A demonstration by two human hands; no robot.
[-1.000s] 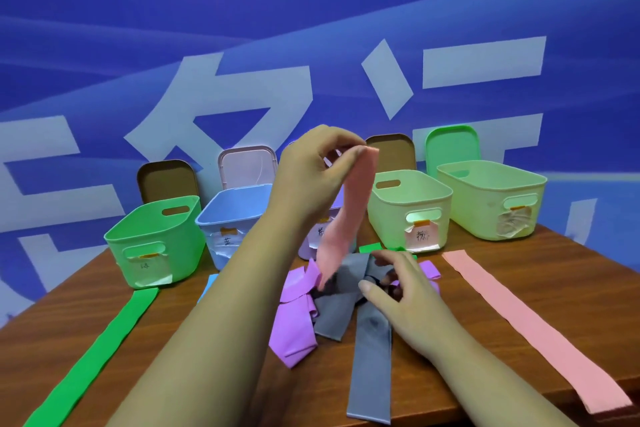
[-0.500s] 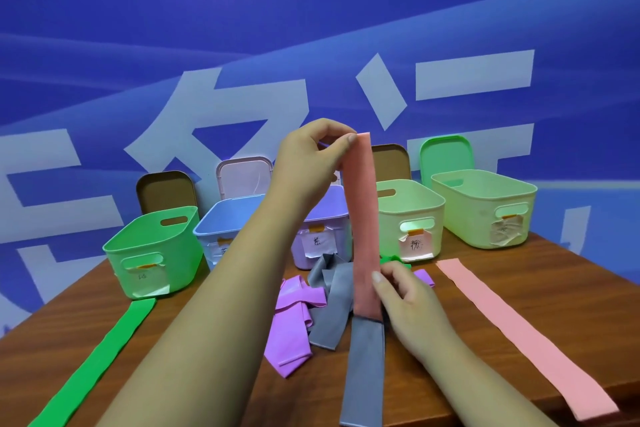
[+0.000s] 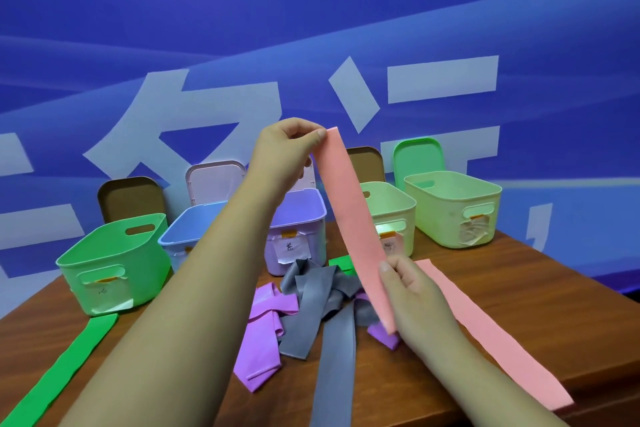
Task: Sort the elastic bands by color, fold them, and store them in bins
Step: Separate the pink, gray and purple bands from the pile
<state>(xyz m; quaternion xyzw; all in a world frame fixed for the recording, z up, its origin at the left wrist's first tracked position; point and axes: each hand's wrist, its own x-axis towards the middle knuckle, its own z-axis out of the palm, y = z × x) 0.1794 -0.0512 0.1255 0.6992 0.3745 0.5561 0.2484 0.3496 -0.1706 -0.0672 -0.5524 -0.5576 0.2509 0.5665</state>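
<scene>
A pink elastic band [image 3: 353, 215] hangs stretched in the air above the table. My left hand [image 3: 287, 152] pinches its top end, raised in front of the bins. My right hand [image 3: 412, 291] grips its lower end just above the pile. Below lies a tangle of grey bands [image 3: 318, 295] and purple bands [image 3: 266, 329], with a bit of green band [image 3: 341, 263] behind. A second pink band [image 3: 491, 333] lies flat at the right. A long green band [image 3: 59, 367] lies flat at the left.
Along the back stand a green bin [image 3: 110, 260], a blue bin [image 3: 187, 229], a purple bin [image 3: 304, 215] and two pale green bins [image 3: 398, 208] [image 3: 453, 204]. Lids lean on the blue wall behind. The wooden table [image 3: 540, 291] ends close at the right front.
My left hand rose with the pink band's end. My right hand took hold of the lower end and moved it right, drawing the band out straight and slanted.
</scene>
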